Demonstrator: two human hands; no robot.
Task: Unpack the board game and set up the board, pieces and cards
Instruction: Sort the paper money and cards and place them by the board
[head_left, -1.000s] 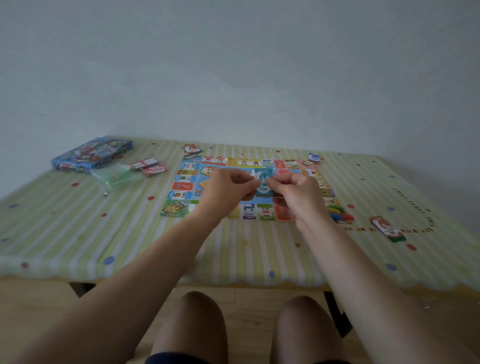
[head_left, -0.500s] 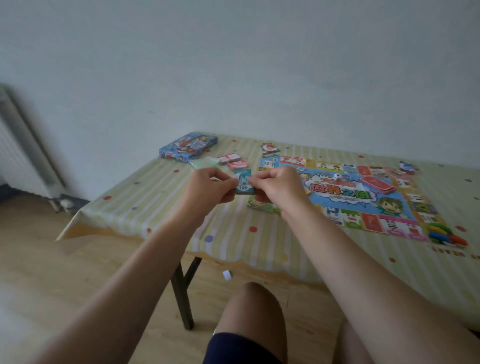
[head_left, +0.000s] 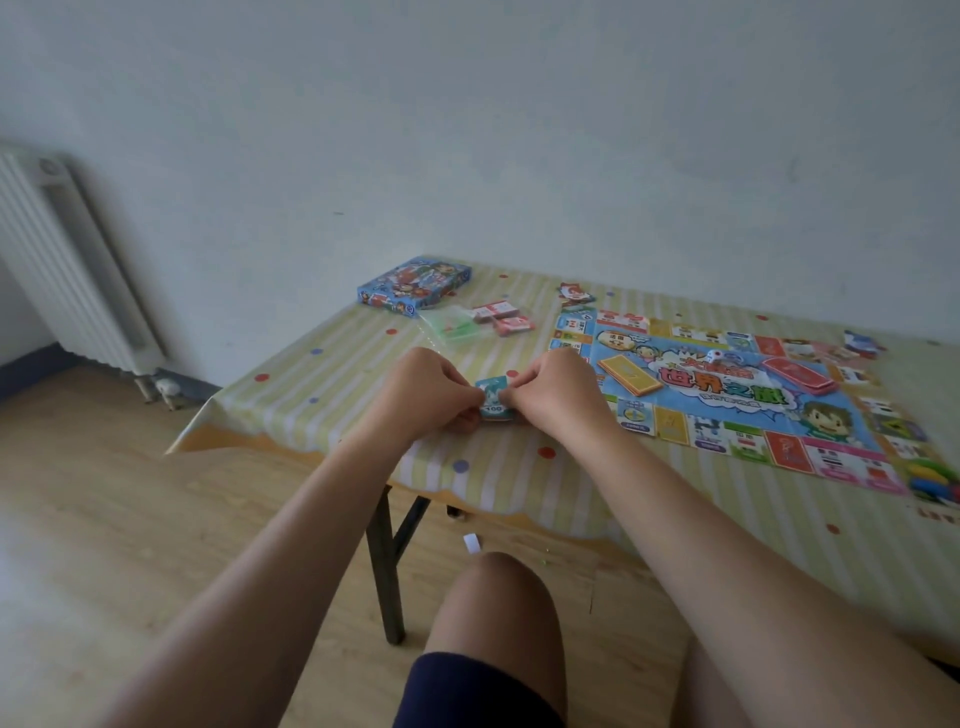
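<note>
A person's left hand and right hand each keep a pinching grip on a small teal paper bundle marked 100, held over the striped table left of the unfolded colourful game board. The play money appears to be in hand; next it likely needs parting or laying down. A blue cardboard game box lies flat, its contents unseen. A clear plastic bag holds green bits.

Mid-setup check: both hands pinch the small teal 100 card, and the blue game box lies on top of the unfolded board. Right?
Not quite. The head view shows the blue cardboard game box lying on the striped tablecloth at the table's far left corner, apart from the unfolded colourful board. The rest holds: left hand and right hand both pinch the small teal 100 card.
</note>
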